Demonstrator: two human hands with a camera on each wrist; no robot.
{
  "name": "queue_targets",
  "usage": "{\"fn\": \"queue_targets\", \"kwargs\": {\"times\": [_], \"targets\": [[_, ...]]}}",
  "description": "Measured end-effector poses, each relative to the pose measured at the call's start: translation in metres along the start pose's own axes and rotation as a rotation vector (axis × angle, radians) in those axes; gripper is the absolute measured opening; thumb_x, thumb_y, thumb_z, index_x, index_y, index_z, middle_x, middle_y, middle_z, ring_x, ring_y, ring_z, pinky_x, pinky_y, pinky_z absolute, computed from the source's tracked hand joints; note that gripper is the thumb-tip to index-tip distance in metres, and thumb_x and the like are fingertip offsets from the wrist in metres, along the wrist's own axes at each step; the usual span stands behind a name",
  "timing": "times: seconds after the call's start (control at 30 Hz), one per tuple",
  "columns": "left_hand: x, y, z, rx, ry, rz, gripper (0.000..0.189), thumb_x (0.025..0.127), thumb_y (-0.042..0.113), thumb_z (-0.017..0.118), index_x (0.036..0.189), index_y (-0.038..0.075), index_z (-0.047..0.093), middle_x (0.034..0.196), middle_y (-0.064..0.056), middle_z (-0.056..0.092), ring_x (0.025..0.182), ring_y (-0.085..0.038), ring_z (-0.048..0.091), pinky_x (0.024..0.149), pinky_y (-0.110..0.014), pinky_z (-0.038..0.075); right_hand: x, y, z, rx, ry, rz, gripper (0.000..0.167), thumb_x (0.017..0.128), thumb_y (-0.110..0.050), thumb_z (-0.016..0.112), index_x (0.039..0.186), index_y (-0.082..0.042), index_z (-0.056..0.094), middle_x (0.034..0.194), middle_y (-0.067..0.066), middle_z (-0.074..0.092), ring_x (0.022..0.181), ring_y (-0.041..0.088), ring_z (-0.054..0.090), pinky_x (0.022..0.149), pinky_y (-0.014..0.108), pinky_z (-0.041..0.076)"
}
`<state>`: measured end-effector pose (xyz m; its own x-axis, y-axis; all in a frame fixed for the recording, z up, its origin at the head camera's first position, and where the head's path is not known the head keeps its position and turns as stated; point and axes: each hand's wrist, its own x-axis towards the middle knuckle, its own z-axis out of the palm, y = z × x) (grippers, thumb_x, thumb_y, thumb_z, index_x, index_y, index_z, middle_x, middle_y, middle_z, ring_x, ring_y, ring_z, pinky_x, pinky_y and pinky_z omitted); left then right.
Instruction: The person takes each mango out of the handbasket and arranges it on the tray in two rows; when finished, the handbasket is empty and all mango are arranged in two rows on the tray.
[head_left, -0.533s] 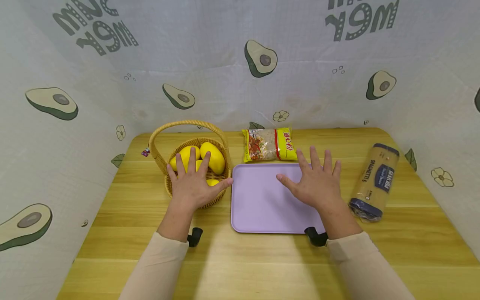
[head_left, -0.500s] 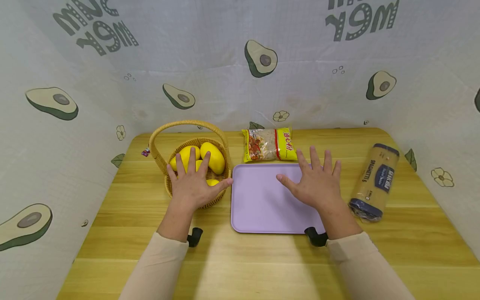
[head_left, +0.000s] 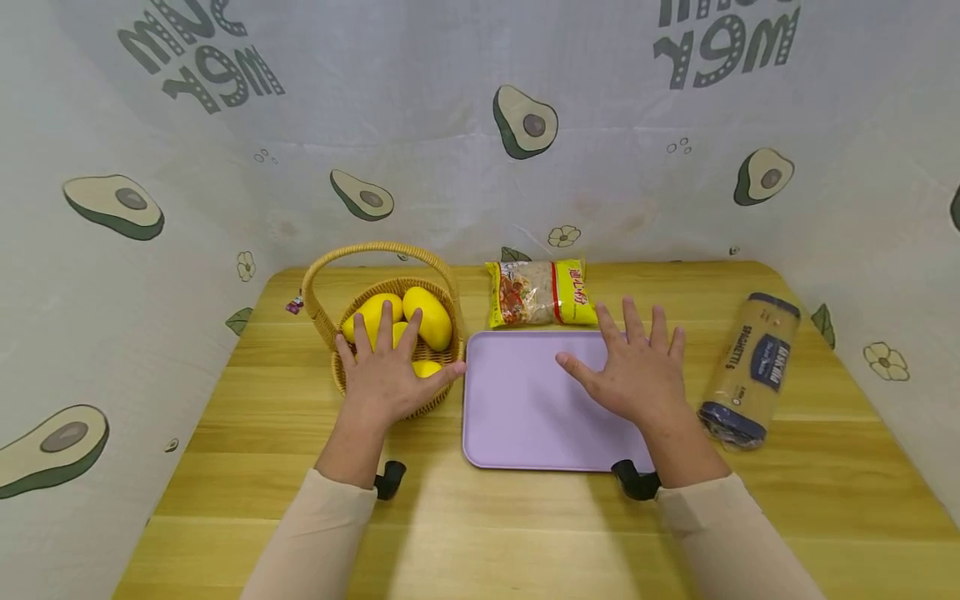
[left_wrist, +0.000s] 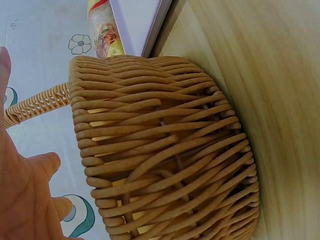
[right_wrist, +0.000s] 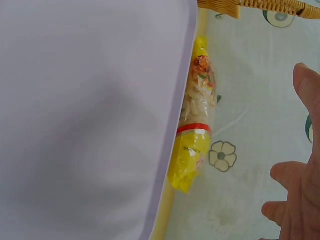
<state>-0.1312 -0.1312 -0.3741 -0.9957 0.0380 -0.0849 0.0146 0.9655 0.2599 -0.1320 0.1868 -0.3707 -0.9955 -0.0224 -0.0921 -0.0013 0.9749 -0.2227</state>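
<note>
My left hand [head_left: 382, 379] hovers with spread fingers in front of and above a wicker basket [head_left: 339, 379], holding nothing. Several yellow mangoes [head_left: 429, 318] lie inside the basket, partly hidden by the fingers. Over the right part of a lilac tray [head_left: 517, 408] my right hand [head_left: 633, 375] is held, its fingers spread and nothing in it. The left wrist view shows the basket's woven side [left_wrist: 165, 150] close by, apart from the palm [left_wrist: 20, 195]. In the right wrist view the palm [right_wrist: 305, 200] is clear of the tray [right_wrist: 90, 75].
Behind the tray lies a yellow and clear bag of dry pasta [head_left: 540, 292]. A spaghetti pack [head_left: 750, 371] with dark blue ends lies on the right of the wooden table [head_left: 510, 542]. An avocado-print cloth [head_left: 442, 108] surrounds the back and sides. The basket's tall handle [head_left: 382, 247] arches upward.
The head view has shifted slightly, so the scene sits a little lower. Both hands keep their spread pose, and the objects stay where they were.
</note>
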Motion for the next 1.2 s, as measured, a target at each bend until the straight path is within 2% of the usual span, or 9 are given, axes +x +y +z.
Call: {"fn": "queue_targets", "kwargs": {"times": [0.23, 0.4, 0.53, 0.73, 0.87, 1.0, 1.1, 1.2], "targets": [[-0.002, -0.003, 0.0, -0.01, 0.0, -0.003, 0.107, 0.08, 0.092, 0.039, 0.165, 0.033, 0.011, 0.173, -0.013, -0.007, 0.154, -0.054, -0.01, 0.117, -0.075, -0.008, -0.001, 0.001, -0.007, 0.007, 0.051, -0.024, 0.106, 0.088, -0.083, 0.042, 0.165, -0.016, 0.014, 0.17, 0.024, 0.001, 0.153, 0.056, -0.007, 0.117, 0.076, -0.006], [-0.003, -0.005, 0.001, -0.022, 0.01, 0.001, 0.106, 0.081, 0.092, 0.039, 0.165, 0.033, 0.013, 0.173, -0.013, -0.006, 0.155, -0.053, -0.008, 0.118, -0.074, -0.007, 0.0, -0.001, -0.013, 0.009, 0.15, -0.072, 0.097, 0.089, -0.07, 0.057, 0.161, -0.012, 0.027, 0.168, 0.027, 0.013, 0.152, 0.055, 0.006, 0.119, 0.074, 0.006], [-0.004, -0.008, 0.004, -0.019, 0.052, 0.016, 0.104, 0.082, 0.091, 0.039, 0.164, 0.031, 0.018, 0.173, -0.015, 0.003, 0.155, -0.054, 0.0, 0.119, -0.074, -0.004, -0.001, -0.003, -0.018, 0.01, 0.198, -0.107, 0.092, 0.089, -0.062, 0.064, 0.159, -0.009, 0.033, 0.165, 0.028, 0.019, 0.152, 0.054, 0.013, 0.121, 0.069, 0.014], [-0.009, -0.016, 0.008, -0.061, 0.14, 0.037, 0.095, 0.088, 0.083, 0.043, 0.162, 0.025, 0.028, 0.17, -0.018, 0.018, 0.152, -0.054, 0.012, 0.121, -0.071, 0.005, -0.006, -0.007, -0.026, 0.058, 0.179, -0.108, 0.09, 0.09, -0.057, 0.066, 0.159, -0.01, 0.033, 0.167, 0.026, 0.018, 0.152, 0.053, 0.016, 0.119, 0.07, 0.02], [-0.015, -0.025, 0.013, -0.146, 0.252, 0.072, 0.081, 0.096, 0.068, 0.048, 0.158, 0.017, 0.038, 0.165, -0.021, 0.029, 0.149, -0.053, 0.019, 0.121, -0.067, 0.015, -0.009, -0.009, -0.028, 0.091, 0.183, -0.115, 0.089, 0.09, -0.054, 0.068, 0.159, -0.011, 0.033, 0.166, 0.025, 0.021, 0.15, 0.052, 0.021, 0.115, 0.072, 0.026], [-0.022, -0.037, 0.019, -0.253, 0.426, 0.097, 0.063, 0.1, 0.05, 0.055, 0.147, 0.009, 0.052, 0.156, -0.021, 0.042, 0.143, -0.048, 0.03, 0.116, -0.062, 0.028, -0.012, -0.009, -0.028, 0.104, 0.19, -0.142, 0.087, 0.09, -0.054, 0.07, 0.158, -0.011, 0.036, 0.163, 0.026, 0.026, 0.146, 0.052, 0.028, 0.112, 0.073, 0.031], [-0.025, -0.045, 0.024, -0.358, 0.56, 0.093, 0.052, 0.099, 0.04, 0.061, 0.137, 0.005, 0.06, 0.149, -0.019, 0.049, 0.136, -0.046, 0.036, 0.108, -0.061, 0.035, -0.015, -0.011, -0.027, 0.105, 0.193, -0.171, 0.085, 0.089, -0.053, 0.071, 0.156, -0.012, 0.039, 0.16, 0.026, 0.031, 0.144, 0.052, 0.032, 0.11, 0.072, 0.034], [-0.026, -0.051, 0.029, -0.482, 0.677, 0.064, 0.042, 0.098, 0.031, 0.064, 0.129, 0.002, 0.065, 0.144, -0.021, 0.052, 0.131, -0.046, 0.038, 0.102, -0.061, 0.037, -0.019, -0.013, -0.025, 0.109, 0.199, -0.201, 0.084, 0.089, -0.053, 0.072, 0.155, -0.012, 0.041, 0.158, 0.027, 0.035, 0.142, 0.052, 0.036, 0.109, 0.071, 0.036]]}}
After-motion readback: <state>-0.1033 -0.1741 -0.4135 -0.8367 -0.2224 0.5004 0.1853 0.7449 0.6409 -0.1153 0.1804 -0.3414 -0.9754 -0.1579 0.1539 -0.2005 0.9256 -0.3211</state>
